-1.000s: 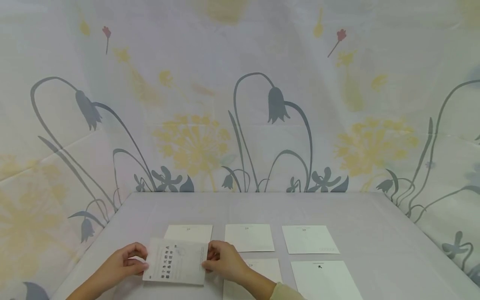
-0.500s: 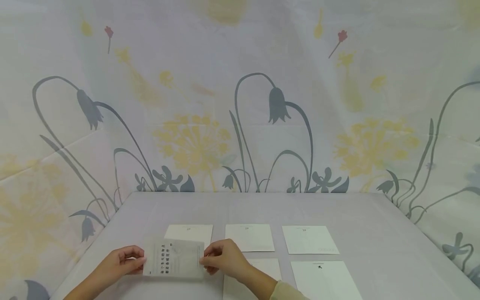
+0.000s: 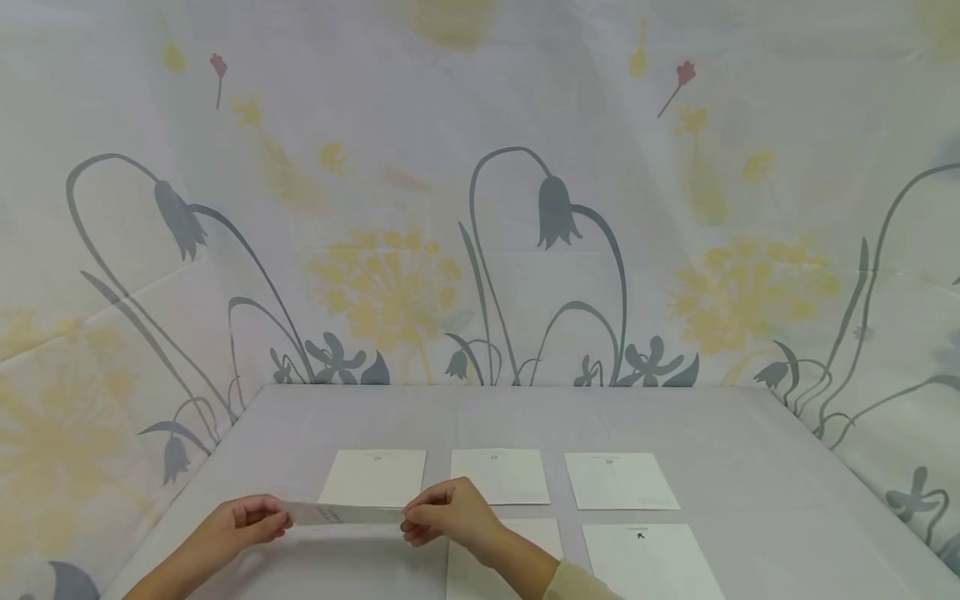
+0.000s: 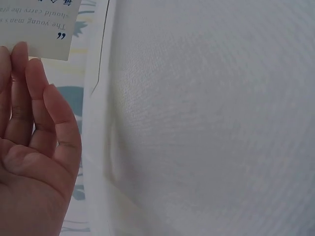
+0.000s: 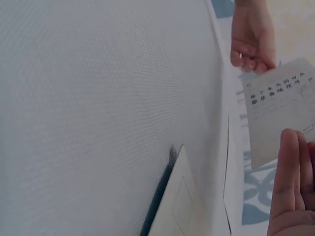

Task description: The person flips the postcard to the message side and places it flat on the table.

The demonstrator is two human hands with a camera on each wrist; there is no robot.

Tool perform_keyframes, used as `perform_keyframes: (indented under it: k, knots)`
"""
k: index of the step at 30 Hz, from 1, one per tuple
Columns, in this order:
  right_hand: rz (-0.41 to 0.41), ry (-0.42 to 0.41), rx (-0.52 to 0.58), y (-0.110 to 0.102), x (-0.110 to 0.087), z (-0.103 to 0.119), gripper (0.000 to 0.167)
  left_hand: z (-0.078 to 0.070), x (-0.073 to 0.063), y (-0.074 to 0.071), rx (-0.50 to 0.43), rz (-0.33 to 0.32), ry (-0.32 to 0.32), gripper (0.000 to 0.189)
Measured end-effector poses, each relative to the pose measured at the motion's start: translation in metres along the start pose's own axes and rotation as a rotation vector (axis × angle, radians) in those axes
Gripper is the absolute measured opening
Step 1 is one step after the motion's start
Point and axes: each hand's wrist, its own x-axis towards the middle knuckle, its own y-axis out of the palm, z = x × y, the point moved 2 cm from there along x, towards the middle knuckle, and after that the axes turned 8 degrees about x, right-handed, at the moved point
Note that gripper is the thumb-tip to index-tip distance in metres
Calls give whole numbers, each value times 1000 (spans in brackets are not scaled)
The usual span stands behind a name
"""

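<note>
Between my two hands a printed paper card [image 3: 345,514] is held above the table, tilted so the head view sees it almost edge-on. The left hand [image 3: 243,527] pinches its left end, and the right hand [image 3: 453,517] pinches the right end. Dark Chinese characters show on the card [image 5: 273,110] in the right wrist view. In the left wrist view, English lines and a blue quotation mark appear on a corner of the card [image 4: 42,29], beside the left hand's fingertips [image 4: 35,69].
Pale cards lie on the white-covered table [image 3: 525,417]: back left [image 3: 372,475], back middle [image 3: 500,475], back right [image 3: 622,481] and front right [image 3: 648,562]. My right forearm partly covers the front middle card [image 3: 525,537]. A flower-printed cloth [image 3: 420,167] hangs behind.
The held card has tipped from showing its printed face to nearly edge-on, uncovering more of the back left card. Both hands stay in about the same place, still holding its ends.
</note>
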Motion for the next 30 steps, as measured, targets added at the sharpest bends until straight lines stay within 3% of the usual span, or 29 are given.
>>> perform_keyframes:
  k: [8, 15, 18, 23, 30]
  knots:
    - [20, -5, 20, 1, -1, 0, 14, 2, -4, 0, -56, 49, 27, 20]
    - [-8, 4, 5, 1, 1, -4, 12, 1, -5, 1, 52, -20, -161, 26]
    - [-18, 12, -6, 2, 1, -4, 11, 2, -6, 1, 55, -28, -186, 30]
    - [-41, 33, -24, 4, 0, -3, 9, 5, -7, 2, -8, -12, -196, 25]
    - [-94, 61, -80, 8, -1, -5, 4, 8, -6, 1, -147, 60, -146, 21]
